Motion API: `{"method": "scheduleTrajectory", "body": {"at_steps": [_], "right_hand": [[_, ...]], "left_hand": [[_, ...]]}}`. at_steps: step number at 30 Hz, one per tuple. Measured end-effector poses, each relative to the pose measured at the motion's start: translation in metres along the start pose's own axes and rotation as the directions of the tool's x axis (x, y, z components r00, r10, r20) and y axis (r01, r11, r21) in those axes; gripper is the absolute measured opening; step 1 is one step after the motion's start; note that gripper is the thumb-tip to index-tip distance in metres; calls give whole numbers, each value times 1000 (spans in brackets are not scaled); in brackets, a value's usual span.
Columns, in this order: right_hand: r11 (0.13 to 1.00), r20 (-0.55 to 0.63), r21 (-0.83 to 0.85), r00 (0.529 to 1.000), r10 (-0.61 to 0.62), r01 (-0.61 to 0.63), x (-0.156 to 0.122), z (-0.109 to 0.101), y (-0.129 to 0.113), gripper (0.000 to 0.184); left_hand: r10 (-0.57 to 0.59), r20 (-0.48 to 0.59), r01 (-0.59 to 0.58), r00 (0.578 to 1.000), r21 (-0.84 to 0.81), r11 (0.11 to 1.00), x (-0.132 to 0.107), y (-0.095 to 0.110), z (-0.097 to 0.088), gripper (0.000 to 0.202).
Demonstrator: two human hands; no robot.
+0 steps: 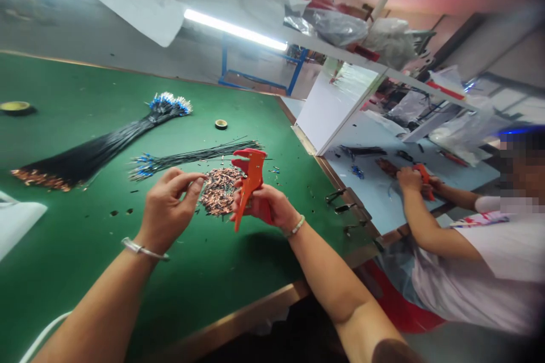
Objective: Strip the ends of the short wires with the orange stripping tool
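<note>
My left hand [168,210] hangs over the green mat with thumb and fingertips pinched together, and no held item shows in the pinch. Just beyond its fingertips lies a heap of short copper-tipped wire pieces [220,191]. My right hand [264,207] grips an orange wire stripper [251,181] upright beside the heap. Two bundles of black wires with blue terminals lie farther out: a thick one [97,147] and a thinner one [187,156].
The green-topped workbench [170,272] carries a small tape roll [221,124] and a larger one [17,108]. To the right, a co-worker's hands [419,184] hold an orange tool at a neighbouring pale table [374,193]. A white panel [330,108] stands between the tables.
</note>
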State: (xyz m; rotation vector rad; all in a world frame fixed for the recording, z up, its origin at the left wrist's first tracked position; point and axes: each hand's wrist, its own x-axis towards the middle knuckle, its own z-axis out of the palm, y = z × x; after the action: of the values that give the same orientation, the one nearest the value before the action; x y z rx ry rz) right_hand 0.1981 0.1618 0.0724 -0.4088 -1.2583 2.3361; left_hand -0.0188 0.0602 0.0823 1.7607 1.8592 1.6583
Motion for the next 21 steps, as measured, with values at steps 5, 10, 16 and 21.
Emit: {"method": "scheduleTrajectory", "body": {"at_steps": [5, 10, 16, 21], "right_hand": [[988, 89, 31, 985, 148, -151, -2, -7, 14, 40], [985, 162, 23, 973, 164, -170, -3, -8, 15, 41], [984, 223, -37, 959, 175, -172, -7, -11, 15, 50], [985, 218, -82, 961, 169, -154, -11, -10, 10, 50]], "left_hand": [[1, -2, -1, 1000, 0, 1000, -4, 13, -3, 20], [29, -17, -29, 999, 1, 1000, -6, 18, -2, 17], [126, 13, -127, 992, 44, 991, -7, 11, 1, 13], [195, 27, -196, 980, 39, 980, -7, 12, 0, 10]]}}
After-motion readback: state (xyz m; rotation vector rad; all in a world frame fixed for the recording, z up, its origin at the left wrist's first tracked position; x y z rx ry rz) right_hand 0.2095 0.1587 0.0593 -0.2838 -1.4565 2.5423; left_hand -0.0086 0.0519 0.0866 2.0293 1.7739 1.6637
